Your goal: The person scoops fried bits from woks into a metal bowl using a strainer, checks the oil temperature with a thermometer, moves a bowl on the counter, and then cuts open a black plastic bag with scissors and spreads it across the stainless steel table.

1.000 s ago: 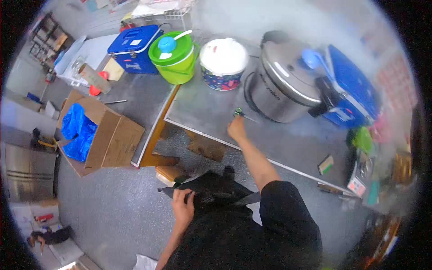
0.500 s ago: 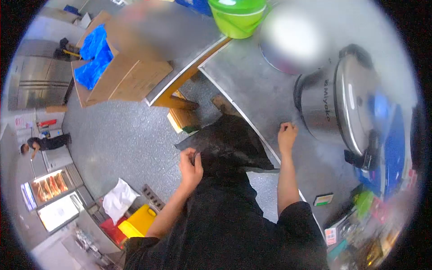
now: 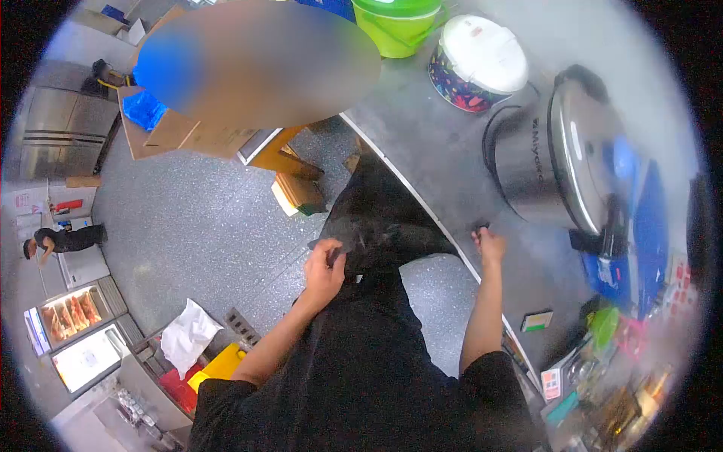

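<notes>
Small dark item [image 3: 481,225] at R hand [image 3: 492,245] fingertips, ctr-right of frame, over grey tabletop [image 3: 425,143]. Speckled floor [image 3: 196,196] fills ctr-left; co-worker [image 3: 71,239] in dark clothes, far left. Upper-left patch blurred. Containers: Miyako pot [image 3: 531,162], steel, lid on, right of ctr; patterned tub [image 3: 459,83] w/ white lid, upper ctr-right; green bucket [image 3: 395,34], top edge, contents hidden; cardboard box [image 3: 169,135], upper left, w/ blue plastic [image 3: 144,110] inside. Item: blackish, tiny, mostly covered by fingers, exact type unclear. R fingers pinched on it. L hand [image 3: 324,277], ctr, fingers curled round dark bit [image 3: 334,256] by black apron [image 3: 376,233]; can't tell if bit = apron cloth or separate.
</notes>
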A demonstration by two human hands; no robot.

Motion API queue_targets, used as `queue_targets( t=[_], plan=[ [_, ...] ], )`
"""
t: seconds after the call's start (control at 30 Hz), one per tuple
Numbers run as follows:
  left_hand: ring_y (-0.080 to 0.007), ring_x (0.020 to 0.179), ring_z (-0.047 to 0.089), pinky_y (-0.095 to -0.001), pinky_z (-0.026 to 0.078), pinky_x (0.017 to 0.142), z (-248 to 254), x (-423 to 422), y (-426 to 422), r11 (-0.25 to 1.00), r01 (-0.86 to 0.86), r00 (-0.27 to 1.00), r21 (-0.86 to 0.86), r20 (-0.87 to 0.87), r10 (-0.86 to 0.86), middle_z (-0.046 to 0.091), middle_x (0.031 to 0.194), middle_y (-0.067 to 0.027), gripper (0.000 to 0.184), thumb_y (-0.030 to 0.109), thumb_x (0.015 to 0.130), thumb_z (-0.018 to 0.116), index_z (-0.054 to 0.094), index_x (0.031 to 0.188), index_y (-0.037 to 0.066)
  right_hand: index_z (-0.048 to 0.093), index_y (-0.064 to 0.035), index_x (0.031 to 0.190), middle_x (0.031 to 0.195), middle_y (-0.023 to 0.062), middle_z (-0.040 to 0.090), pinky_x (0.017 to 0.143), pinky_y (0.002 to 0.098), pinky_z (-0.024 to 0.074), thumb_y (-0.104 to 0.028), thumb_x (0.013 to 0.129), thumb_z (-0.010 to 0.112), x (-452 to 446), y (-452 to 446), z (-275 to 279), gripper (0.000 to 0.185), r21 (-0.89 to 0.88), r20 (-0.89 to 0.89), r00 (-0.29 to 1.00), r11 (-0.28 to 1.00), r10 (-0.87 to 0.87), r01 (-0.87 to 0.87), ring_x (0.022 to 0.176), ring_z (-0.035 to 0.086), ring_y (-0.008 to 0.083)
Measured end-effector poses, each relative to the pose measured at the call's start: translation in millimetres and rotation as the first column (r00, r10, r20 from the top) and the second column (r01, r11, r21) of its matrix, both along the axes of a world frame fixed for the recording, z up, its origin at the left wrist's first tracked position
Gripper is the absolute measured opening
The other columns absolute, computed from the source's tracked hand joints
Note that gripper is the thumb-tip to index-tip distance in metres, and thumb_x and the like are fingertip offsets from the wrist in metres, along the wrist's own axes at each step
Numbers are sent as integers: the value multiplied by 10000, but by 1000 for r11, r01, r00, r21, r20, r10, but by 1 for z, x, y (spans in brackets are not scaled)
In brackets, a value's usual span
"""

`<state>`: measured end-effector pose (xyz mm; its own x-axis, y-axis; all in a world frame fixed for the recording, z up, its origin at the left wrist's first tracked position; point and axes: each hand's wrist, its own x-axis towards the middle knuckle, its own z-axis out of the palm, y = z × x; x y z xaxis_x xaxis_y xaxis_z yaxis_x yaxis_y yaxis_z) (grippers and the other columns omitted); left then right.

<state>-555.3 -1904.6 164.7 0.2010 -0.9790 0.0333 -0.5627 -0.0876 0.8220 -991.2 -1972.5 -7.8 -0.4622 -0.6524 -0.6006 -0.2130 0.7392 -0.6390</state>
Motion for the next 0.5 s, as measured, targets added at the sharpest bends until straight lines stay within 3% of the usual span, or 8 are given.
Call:
queue_targets(
  t=[0.03,0.13,0.2,0.27,0.33,0.43,0.5],
  plan=[
    [-300,778,635,-377,501,689,2,3,2,1000,28,999,-13,-21,-28,622,933,-152,272,0,813,678,553,1051,43,672,-38,973,1010,120,688,681,304,516,-140,830,658,0,9,1,176,7,348,927,990,-136,143,800,636,173],
    [-311,770,635,-386,502,678,-4,17,9,996,79,996,-50,-24,-81,625,933,-165,273,-1,806,689,563,1046,37,574,-71,1209,1013,42,622,670,240,488,-129,852,643,78,32,97,368,-178,787,615,934,-53,309,811,565,89],
    [-320,771,633,-388,503,681,-11,26,17,995,76,995,-62,-55,-80,625,931,-172,270,0,804,694,568,1041,33,465,-85,1303,1012,28,573,671,252,499,-91,841,668,140,48,175,504,-173,882,455,983,124,67,818,566,113],
    [-326,767,634,-389,505,680,-13,36,25,994,84,990,-72,-103,-91,625,922,-177,267,0,802,697,572,1036,29,481,-99,1306,929,-3,536,756,265,504,-89,885,661,208,60,226,457,-293,690,588,905,423,-307,876,586,116],
    [-332,760,638,-387,508,676,-10,49,37,992,99,981,-80,-159,-111,627,906,-179,265,-1,800,700,574,1032,24,510,-98,1246,881,-1,524,748,271,497,-29,847,665,263,74,226,433,-474,227,672,682,705,-556,836,574,109],
    [-331,746,647,-381,512,660,6,74,59,994,69,976,-88,-203,-86,634,895,-174,261,19,809,701,568,1034,20,545,-73,1147,822,10,531,704,244,470,-55,851,697,335,55,220,333,-476,-124,599,482,791,-735,772,547,85],
    [-317,728,653,-374,510,644,6,94,79,993,-21,982,-113,-188,-1,635,860,-172,251,34,819,696,562,1031,17,568,-63,1070,780,23,541,655,243,446,-89,844,728,369,40,210,279,-477,-108,688,570,718,-669,717,516,72]
  ],
)
